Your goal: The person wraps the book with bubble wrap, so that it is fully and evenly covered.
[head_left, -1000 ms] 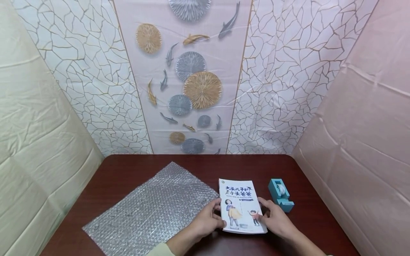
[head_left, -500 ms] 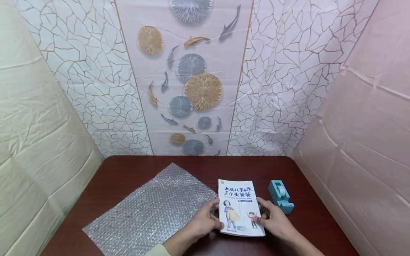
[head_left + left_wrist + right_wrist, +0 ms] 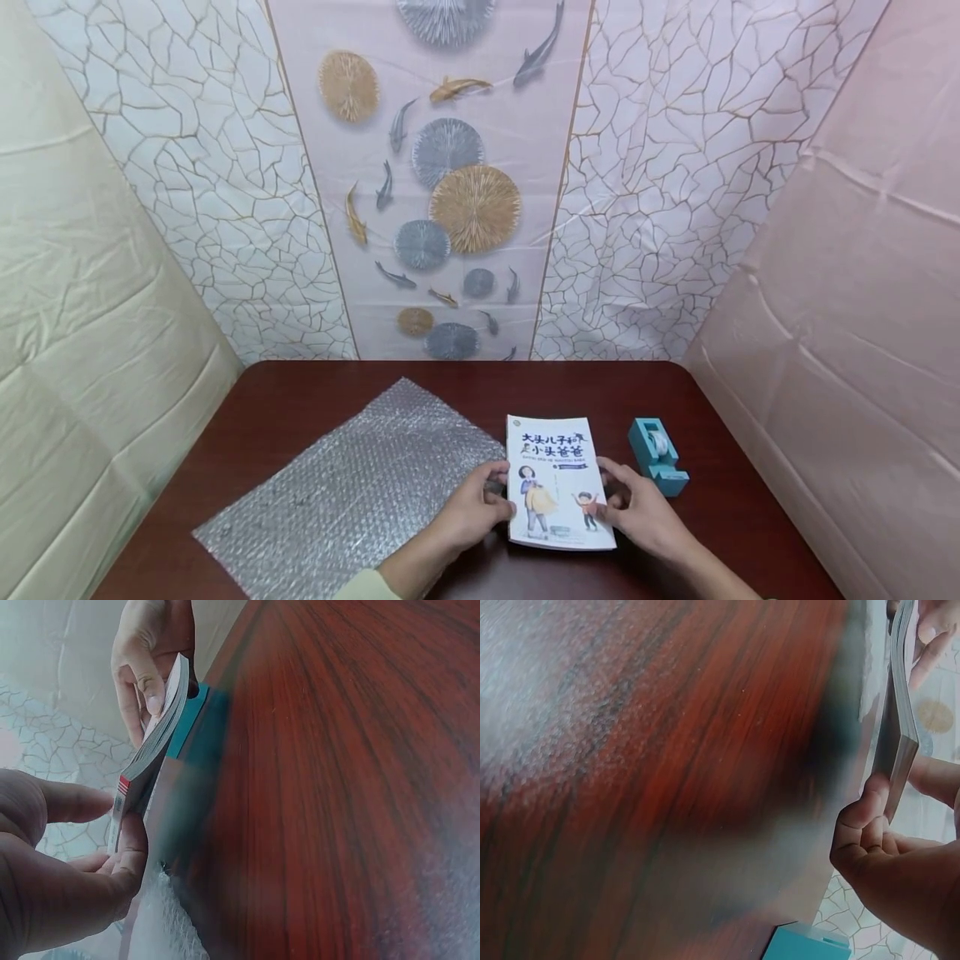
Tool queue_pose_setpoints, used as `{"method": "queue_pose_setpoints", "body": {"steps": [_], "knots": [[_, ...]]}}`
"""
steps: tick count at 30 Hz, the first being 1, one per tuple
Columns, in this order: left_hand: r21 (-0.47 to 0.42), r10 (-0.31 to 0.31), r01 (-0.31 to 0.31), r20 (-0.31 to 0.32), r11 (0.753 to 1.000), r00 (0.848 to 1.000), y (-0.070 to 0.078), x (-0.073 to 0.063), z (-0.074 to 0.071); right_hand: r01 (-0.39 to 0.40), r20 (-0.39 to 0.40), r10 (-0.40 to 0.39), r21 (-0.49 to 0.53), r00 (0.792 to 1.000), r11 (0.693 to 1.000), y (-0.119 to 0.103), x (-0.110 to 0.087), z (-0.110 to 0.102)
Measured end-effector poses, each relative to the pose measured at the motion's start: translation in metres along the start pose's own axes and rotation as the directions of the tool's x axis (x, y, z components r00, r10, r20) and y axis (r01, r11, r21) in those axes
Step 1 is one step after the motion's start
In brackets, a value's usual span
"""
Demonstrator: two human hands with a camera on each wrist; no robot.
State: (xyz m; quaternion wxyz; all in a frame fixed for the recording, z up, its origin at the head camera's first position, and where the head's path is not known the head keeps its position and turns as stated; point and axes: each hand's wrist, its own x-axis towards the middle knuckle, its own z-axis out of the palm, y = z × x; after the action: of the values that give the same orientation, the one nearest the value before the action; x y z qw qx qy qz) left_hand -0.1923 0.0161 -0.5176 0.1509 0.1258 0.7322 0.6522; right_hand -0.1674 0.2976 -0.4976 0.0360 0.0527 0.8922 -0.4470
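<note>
A white paperback book (image 3: 558, 492) with blue title characters and drawn figures on its cover is held by its two long sides. My left hand (image 3: 471, 507) grips the left side, thumb on top and fingers curled beneath; in the left wrist view the book's spine corner (image 3: 124, 784) shows red stripes. On the right side my right hand (image 3: 647, 512) pinches the book the same way, its thumb over the cover. Both wrist views show the book raised off the table and slightly bowed, its page edges (image 3: 905, 705) visible in the right wrist view.
A sheet of bubble wrap (image 3: 352, 492) lies slantwise on the dark red table (image 3: 292, 392), left of the book. To the right stands a teal tape dispenser (image 3: 658, 458) with a roll in it. Fabric hangings (image 3: 645, 208) enclose the table at the back and sides.
Both hands have shifted the book a little to the left, toward the bubble wrap. The grip on it stays the same. Bubble wrap and tape dispenser have stayed in place.
</note>
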Motion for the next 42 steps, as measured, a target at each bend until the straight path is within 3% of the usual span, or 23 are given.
{"method": "queue_pose_setpoints", "body": {"steps": [18, 26, 35, 42], "knots": [[-0.008, 0.014, -0.014, 0.016, 1.0, 1.0, 0.002, -0.006, -0.019, 0.003, -0.021, -0.003, 0.03, 1.0, 1.0, -0.008, -0.004, 0.005], [0.008, -0.001, 0.001, 0.007, 1.0, 1.0, -0.001, -0.01, -0.03, 0.057, -0.008, -0.057, -0.006, 0.998, 0.998, -0.014, -0.005, 0.011], [-0.017, 0.004, -0.004, -0.001, 1.0, 1.0, -0.003, -0.017, -0.042, 0.102, 0.029, -0.103, 0.033, 0.994, 0.994, -0.018, -0.003, 0.019], [0.03, -0.003, 0.003, 0.0, 1.0, 1.0, -0.002, -0.02, -0.052, 0.128, 0.046, -0.128, 0.022, 0.991, 0.992, -0.023, -0.003, 0.023]]}}
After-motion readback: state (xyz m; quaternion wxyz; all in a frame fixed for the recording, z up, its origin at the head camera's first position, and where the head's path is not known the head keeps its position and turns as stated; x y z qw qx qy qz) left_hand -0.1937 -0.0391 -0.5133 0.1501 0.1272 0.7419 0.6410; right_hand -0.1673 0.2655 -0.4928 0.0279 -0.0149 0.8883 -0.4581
